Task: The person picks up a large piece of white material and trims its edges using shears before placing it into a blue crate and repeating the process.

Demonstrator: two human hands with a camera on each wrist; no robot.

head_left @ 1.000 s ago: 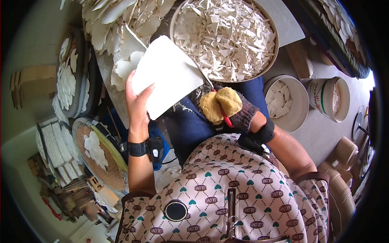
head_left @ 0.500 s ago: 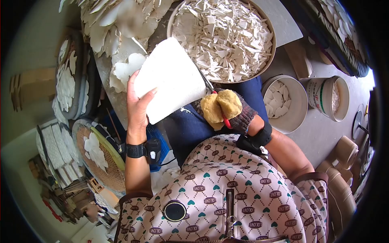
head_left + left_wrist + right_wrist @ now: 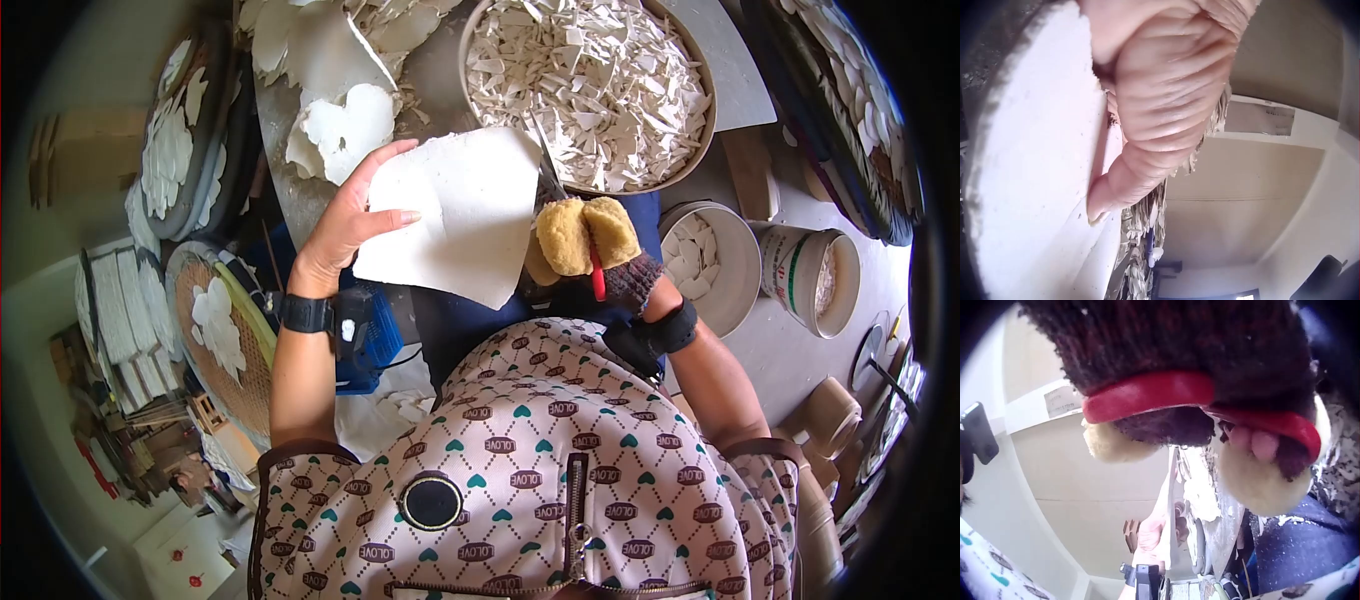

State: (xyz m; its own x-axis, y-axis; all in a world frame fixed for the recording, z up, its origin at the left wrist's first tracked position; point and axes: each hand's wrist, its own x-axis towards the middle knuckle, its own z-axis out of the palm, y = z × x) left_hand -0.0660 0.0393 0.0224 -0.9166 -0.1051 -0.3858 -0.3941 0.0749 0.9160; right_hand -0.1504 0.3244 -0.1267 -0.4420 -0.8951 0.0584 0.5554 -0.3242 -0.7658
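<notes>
A flat white sheet (image 3: 455,215) with rough edges is pinched at its left side by the left hand (image 3: 345,225), thumb on top. In the left wrist view the thumb presses on the white sheet (image 3: 1035,156). The gloved right hand (image 3: 625,280) grips red-handled scissors (image 3: 598,272), whose yellow foam padding (image 3: 565,238) covers much of the fingers. The blades point up, beside the sheet's right edge. In the right wrist view fingers of the right hand (image 3: 1210,419) pass through the red handles (image 3: 1147,394).
A round tray (image 3: 712,110) of white fragments stands beyond the hands. White pieces (image 3: 350,125) lie on the table at upper left. Two buckets, one the white bucket (image 3: 740,300), stand at right. A blue basket (image 3: 375,335) is beside the left wrist.
The head view has shifted. The left hand has changed its angle on the sheet, which is turned and sits lower and further right. The scissors blades now show more beside it, pointing more upright.
</notes>
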